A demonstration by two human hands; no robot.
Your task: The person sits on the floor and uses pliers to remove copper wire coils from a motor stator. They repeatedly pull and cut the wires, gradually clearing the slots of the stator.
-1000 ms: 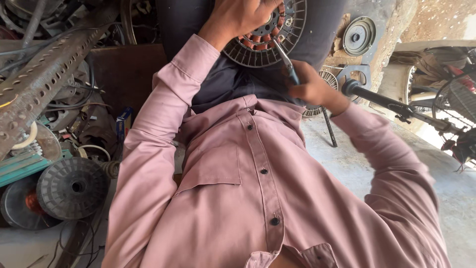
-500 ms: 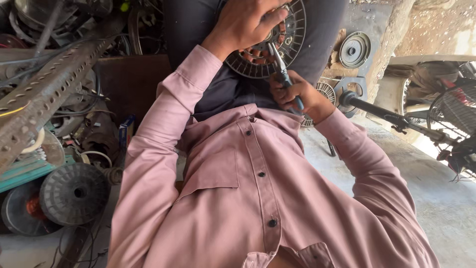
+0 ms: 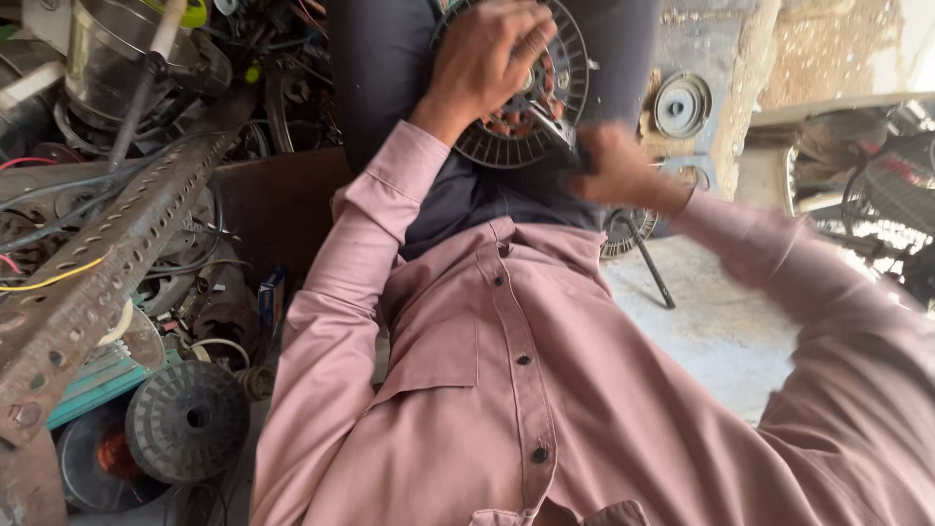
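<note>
**Head view: both hands at round motor part**

Left hand (image 3: 487,60) lies over the round ribbed motor part (image 3: 560,93) on the lap, fingers curled closed over its coiled centre. Right hand (image 3: 616,168), blurred, touches the part's lower edge; its grip cannot be told. Pink shirt (image 3: 526,390) blocks the foreground. Perforated metal bar (image 3: 107,263), wires and a black ribbed disc (image 3: 185,421) crowd the left; a fan guard (image 3: 891,200) stands right.
</note>
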